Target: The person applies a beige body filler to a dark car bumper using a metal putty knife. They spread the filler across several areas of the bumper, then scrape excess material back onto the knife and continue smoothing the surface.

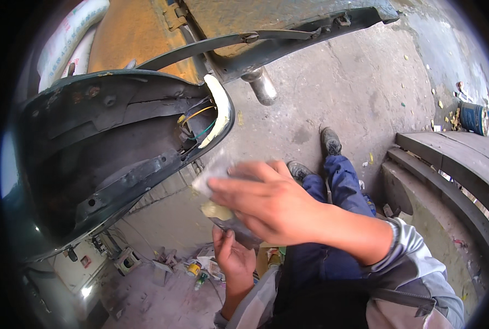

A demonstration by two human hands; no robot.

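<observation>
My right hand (272, 200) is closed around a flat, greyish-white spreader (205, 181), smeared by motion. Just below it, a lump of pale yellow putty (217, 210) sits on the edge of a dark flat plate (234, 226). My left hand (236, 257) grips that plate from beneath, thumb and fingers at its lower edge; my right hand hides part of it. Ahead and to the left stands a dark green vehicle body part (162, 164) with a hollow opening. A strip of pale yellow putty (218, 112) coats its rounded right-hand edge, near coloured wires (198, 116).
An orange-brown metal bed (140, 38) and white sacks (72, 41) lie beyond the body part. A metal cylinder (262, 90) stands by it. On the right are a dark curved bench (458, 156) and a blue tin (473, 118). Clutter (198, 268) covers floor at lower left.
</observation>
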